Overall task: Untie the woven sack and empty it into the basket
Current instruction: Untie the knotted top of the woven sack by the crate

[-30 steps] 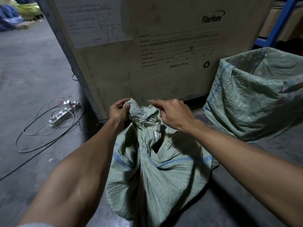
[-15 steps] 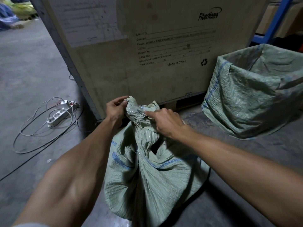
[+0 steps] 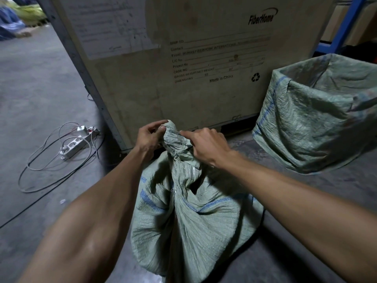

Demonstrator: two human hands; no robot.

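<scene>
Head view, near to far. Woven sack (image 3: pixel 191 221), pale green with blue stripes, stands bulging on the concrete floor (image 3: pixel 40 111) between both forearms; its gathered neck rises to the hands. Left hand (image 3: pixel 150 137) grips the bunched top of the neck from the left, thumb pressed against the fabric. Right hand (image 3: pixel 206 146) sits on the neck's right side, fingers curled, fingertips pinching at a thin tie or fold near the top; which of the two, cannot tell. Left of the sack, a white power strip (image 3: pixel 78 142) with looped cables lies on the floor. Behind the hands, a large crate (image 3: pixel 204 48) printed "FiberHome". Right, well apart from the sack, the sack-lined basket (image 3: pixel 318 119) stands open.
</scene>
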